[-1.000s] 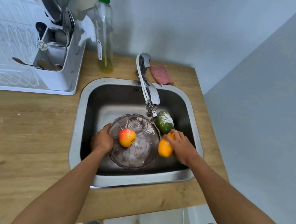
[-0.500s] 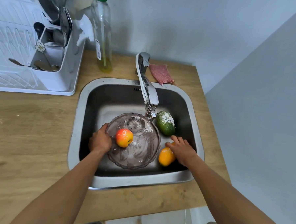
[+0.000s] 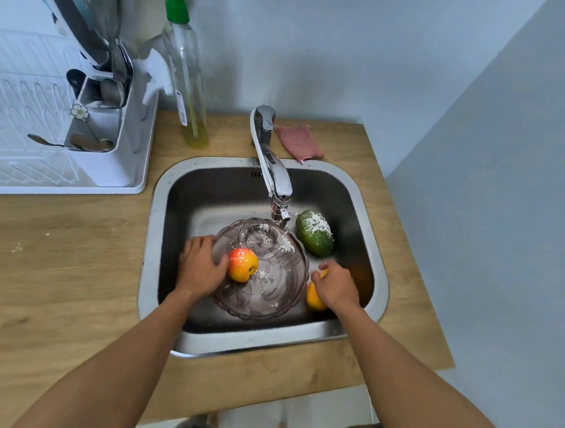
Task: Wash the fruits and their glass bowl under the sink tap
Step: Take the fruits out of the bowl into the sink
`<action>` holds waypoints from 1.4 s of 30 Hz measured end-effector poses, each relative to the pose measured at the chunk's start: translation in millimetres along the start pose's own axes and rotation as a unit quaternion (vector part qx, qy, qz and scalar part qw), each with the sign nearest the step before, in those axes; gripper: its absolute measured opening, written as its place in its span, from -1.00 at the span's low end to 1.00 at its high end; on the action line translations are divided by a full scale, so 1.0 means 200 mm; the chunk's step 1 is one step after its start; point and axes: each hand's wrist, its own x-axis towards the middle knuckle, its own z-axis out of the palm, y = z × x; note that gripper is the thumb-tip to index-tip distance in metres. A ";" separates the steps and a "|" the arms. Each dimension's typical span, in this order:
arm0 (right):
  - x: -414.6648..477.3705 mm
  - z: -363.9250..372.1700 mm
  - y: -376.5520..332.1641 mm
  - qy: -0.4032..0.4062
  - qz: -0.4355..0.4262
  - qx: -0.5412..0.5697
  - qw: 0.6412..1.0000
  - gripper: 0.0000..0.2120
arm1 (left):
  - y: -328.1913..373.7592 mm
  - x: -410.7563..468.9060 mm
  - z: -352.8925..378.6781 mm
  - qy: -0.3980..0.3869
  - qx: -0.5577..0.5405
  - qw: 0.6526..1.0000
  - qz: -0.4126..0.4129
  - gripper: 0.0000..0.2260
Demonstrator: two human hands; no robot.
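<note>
Head view, looking down on a steel sink [image 3: 254,346] set in a wooden countertop [image 3: 59,267]; items are listed from left to right, each placed relative to the sink.

Left of the sink, on the countertop: a white dish rack [image 3: 63,182]. Its cutlery holder [image 3: 97,132] contains spoons and other utensils, standing upright or leaning.

Behind the sink's left corner: a clear bottle [image 3: 187,87] with a green cap, holding a small amount of yellowish liquid at its base.

Inside the sink, left half: the left hand [image 3: 199,268] grips the left rim of the glass bowl [image 3: 270,298], fingers curled over the edge. The bowl rests on the sink floor and contains one red-and-yellow apple [image 3: 243,264], lying against the hand's thumb side, together with scattered white grains.

Behind the sink, centre: the tap [image 3: 273,174], its spout reaching forward over the far rim of the bowl (whether water is flowing cannot be judged). Just right of its base, a pink cloth [image 3: 299,142] lies on the countertop.

Inside the sink, right half: a green fruit [image 3: 314,232], dusted with white grains, lies on the floor outside the bowl, near the far wall. Nearer the front wall, the right hand [image 3: 334,287] closes from above on an orange fruit [image 3: 314,299], fingers curled round it; this fruit sits just beside the bowl's right rim, outside the bowl.
</note>
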 end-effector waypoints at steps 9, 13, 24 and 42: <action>-0.05 0.06 0.00 0.014 0.001 -0.141 0.990 -0.61 | 0.00 -0.05 0.06 -0.078 0.137 0.982 0.100 -0.20; -0.05 0.08 -0.01 -0.009 -0.015 -0.149 0.989 -0.62 | 0.03 -0.04 0.11 -0.065 0.158 0.980 0.100 -0.21; -0.03 0.09 -0.01 -0.043 -0.022 -0.121 0.991 -0.55 | 0.05 -0.02 0.14 -0.077 0.126 0.989 0.031 -0.24; -0.01 0.11 -0.02 -0.013 0.000 -0.133 0.991 -0.61 | 0.07 0.09 -0.18 0.041 0.025 0.999 -0.006 -0.29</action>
